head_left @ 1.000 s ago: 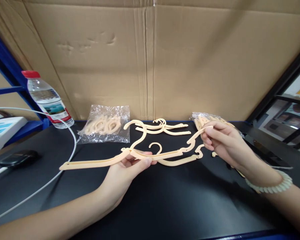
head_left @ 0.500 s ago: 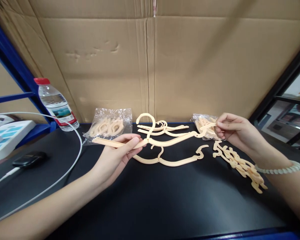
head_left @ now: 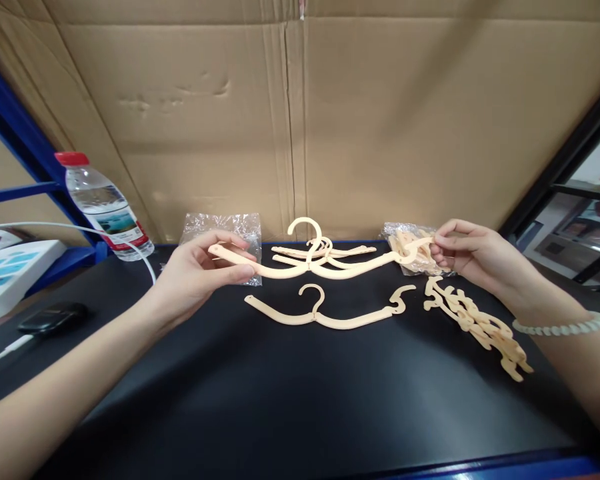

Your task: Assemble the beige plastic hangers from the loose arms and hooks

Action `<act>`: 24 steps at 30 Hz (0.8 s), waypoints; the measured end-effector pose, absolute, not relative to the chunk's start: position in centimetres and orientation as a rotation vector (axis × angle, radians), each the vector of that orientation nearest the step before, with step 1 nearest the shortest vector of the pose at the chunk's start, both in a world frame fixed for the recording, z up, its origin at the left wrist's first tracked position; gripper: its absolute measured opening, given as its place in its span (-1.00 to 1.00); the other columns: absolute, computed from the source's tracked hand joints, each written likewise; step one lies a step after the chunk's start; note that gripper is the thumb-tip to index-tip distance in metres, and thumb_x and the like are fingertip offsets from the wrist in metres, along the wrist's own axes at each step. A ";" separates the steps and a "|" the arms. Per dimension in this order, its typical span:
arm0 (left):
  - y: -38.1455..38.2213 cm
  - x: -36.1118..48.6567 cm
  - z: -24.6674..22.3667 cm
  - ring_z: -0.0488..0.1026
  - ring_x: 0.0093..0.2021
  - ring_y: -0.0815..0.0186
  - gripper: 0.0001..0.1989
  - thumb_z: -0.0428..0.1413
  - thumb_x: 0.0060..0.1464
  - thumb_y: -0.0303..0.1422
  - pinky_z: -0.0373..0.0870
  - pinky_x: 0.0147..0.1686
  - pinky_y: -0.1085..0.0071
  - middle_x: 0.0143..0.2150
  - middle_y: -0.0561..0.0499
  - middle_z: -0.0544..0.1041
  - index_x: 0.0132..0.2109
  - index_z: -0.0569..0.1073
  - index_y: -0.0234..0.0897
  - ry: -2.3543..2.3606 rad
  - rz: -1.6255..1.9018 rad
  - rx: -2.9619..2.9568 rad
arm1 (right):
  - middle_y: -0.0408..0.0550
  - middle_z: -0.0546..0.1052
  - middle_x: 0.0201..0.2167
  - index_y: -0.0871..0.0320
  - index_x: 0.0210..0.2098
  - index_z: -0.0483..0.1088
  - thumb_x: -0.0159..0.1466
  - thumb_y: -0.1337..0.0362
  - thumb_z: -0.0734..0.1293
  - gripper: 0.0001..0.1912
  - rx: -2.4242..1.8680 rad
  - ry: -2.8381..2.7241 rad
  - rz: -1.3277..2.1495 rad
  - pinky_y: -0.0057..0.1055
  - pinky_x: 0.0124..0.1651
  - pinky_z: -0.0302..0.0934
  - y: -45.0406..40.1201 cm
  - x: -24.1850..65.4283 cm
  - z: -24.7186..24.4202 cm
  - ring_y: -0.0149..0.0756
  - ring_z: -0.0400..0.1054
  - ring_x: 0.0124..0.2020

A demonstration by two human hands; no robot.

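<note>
A cream folding clothes hanger (head_left: 353,271) is held up level above the table, its hook upright. My left hand (head_left: 207,263) pinches its left arm, between fingers and thumb. At the other end my right hand (head_left: 463,247) grips the small S-shaped end piece joined to the right arm. Below lies a second unfolded hanger (head_left: 347,324) with a similar end piece at its right tip. Behind the held one rest several more hangers (head_left: 355,251), partly covered by it. A heap of loose end pieces (head_left: 475,323) lies under my right hand.
Clear plastic bags, one at the left (head_left: 193,223) and one with cream parts (head_left: 405,230) at the right, sit by the cardboard wall (head_left: 205,120). On the left are a water bottle (head_left: 111,213), a black device (head_left: 55,319), a white cable (head_left: 145,257) and a power strip (head_left: 25,277).
My left hand has moved left along the hanger from near its hook to the outer arm. The hanger now hangs more level, unfolded wider; my right hand keeps its grip.
</note>
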State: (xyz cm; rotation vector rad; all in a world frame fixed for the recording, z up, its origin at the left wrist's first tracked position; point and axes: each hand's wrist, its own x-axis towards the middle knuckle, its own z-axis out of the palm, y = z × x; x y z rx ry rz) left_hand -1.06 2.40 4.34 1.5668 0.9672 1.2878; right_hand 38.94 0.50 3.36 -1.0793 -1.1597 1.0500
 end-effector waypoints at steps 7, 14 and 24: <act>2.9 -2.3 4.9 0.55 -0.40 0.24 -0.85 0.41 -0.26 -0.38 0.44 -0.37 0.48 -0.43 -0.06 0.62 -0.54 0.57 -0.21 1.042 1.088 2.108 | 0.04 0.57 -0.49 0.27 -0.29 0.59 0.05 0.20 0.51 -0.71 -1.369 -1.512 0.898 -0.37 -0.38 0.28 0.8 39.8 3.0 -0.38 0.40 -0.51; 3.8 -3.0 4.1 0.55 -0.40 0.27 -0.84 0.38 -0.19 -0.34 0.41 -0.38 0.49 -0.43 -0.05 0.63 -0.50 0.55 -0.24 1.000 1.001 2.238 | 0.06 0.60 -0.38 0.21 -0.29 0.60 0.16 0.16 0.43 -0.76 -1.392 -2.123 0.566 -0.37 -0.39 0.28 1.4 41.3 2.5 -0.31 0.44 -0.45; 4.8 -3.1 2.1 0.58 -0.27 0.22 -0.74 0.26 0.01 -0.17 0.48 -0.32 0.40 -0.27 -0.04 0.63 -0.34 0.49 -0.29 0.956 0.628 2.536 | 0.04 0.58 -0.34 0.14 -0.30 0.59 0.26 0.11 0.30 -0.72 -1.335 -2.454 0.324 -0.32 -0.34 0.32 2.3 41.4 1.6 -0.22 0.45 -0.36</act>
